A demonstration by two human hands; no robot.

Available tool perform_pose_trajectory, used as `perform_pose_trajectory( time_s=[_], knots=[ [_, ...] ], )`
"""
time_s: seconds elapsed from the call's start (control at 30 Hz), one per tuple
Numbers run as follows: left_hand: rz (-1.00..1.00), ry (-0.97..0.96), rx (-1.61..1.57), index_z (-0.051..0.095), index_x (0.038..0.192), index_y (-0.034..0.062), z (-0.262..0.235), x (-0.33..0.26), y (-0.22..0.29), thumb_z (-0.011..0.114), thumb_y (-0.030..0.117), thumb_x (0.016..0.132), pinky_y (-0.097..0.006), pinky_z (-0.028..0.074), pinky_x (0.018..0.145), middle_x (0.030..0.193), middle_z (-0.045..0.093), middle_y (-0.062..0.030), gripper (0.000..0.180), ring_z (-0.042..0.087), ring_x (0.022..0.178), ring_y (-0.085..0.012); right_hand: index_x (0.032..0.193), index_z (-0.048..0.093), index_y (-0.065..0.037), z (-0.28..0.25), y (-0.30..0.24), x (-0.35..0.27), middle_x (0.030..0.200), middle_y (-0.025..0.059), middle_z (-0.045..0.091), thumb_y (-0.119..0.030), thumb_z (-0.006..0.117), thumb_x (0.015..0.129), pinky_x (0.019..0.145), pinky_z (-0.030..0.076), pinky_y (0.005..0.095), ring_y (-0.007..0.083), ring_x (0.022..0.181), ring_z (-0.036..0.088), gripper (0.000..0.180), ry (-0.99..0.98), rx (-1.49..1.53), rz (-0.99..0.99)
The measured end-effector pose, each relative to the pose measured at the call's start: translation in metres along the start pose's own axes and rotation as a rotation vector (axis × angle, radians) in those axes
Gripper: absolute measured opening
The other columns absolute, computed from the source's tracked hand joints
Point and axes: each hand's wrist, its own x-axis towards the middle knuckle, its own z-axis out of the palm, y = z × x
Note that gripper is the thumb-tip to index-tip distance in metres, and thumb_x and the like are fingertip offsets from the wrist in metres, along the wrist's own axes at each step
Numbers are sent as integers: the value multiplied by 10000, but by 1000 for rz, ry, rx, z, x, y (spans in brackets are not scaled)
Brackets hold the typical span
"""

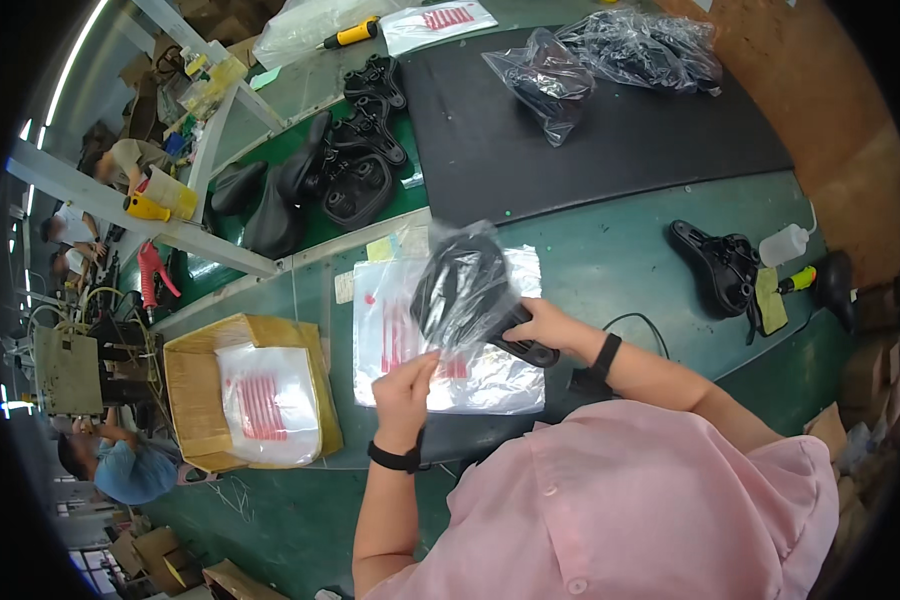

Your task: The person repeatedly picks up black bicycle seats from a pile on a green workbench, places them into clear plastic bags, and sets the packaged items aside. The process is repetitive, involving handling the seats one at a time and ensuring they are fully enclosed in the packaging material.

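Note:
A black bicycle saddle (532,352) is partly inside a clear plastic bag (460,290), its narrow nose sticking out at the lower right. My right hand (548,325) grips the saddle near this nose. With pinched fingers, my left hand (402,398) holds the edge of the bag, left of the nose. Both are above a pile of flat plastic bags (375,345) with red print, lying on the green table. The saddle's wide end shows only through the film.
Left of the pile stands a taped cardboard box (192,385) holding printed bags (270,400). Bare saddles (275,215) lie at the back left. Bagged saddles (640,55) rest on a black mat (610,150). Another saddle (710,265) and a white bottle (785,245) are right.

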Motion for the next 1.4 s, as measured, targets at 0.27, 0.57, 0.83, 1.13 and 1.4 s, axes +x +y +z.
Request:
perform_pose_trajectory(
  time_s=[0.27, 0.57, 0.83, 1.13, 1.4],
  knots=[
    [504, -267, -312, 639, 1176, 80, 81, 66, 73, 635, 66, 807, -302, 495, 616, 831, 661, -52, 369, 631, 694, -196, 1062, 625, 43, -35, -29, 17, 942, 73, 658, -121, 665, 822, 746, 495, 290, 143, 819, 607, 294, 407, 298, -123],
    [-743, 53, -726, 636, 1167, 38, 53, 31, -121, 562, 129, 942, -214, 481, 660, 920, 671, -27, 253, 590, 746, -78, 1168, 545, -3, -314, -100, 129, 988, 136, 638, -274, 585, 917, 805, 534, 375, 243, 885, 644, 372, 868, 831, -476],
    [-908, -12, -780, 672, 1057, 37, 83, 21, -176, 605, 147, 916, -203, 455, 552, 824, 660, -4, 191, 566, 655, -59, 1091, 589, 32, -55, -145, 424, 978, 211, 654, -352, 699, 784, 824, 511, 409, 312, 953, 638, 504, 568, -429, -382],
    [-1018, 51, -889, 644, 1080, -16, 84, 20, -167, 524, 92, 959, -216, 512, 591, 844, 662, -65, 201, 631, 696, -106, 1155, 478, 64, -14, -189, 476, 1086, 258, 617, -385, 824, 627, 891, 493, 401, 365, 1026, 614, 776, 461, -703, -148],
    [-943, 156, -848, 671, 1038, 13, 98, 2, -168, 585, 81, 915, -223, 493, 607, 820, 656, -52, 166, 605, 667, -94, 1252, 459, 67, -82, -156, 290, 924, 166, 613, -554, 551, 835, 545, 544, 340, 259, 772, 637, 753, -347, 894, -39]
  ],
)
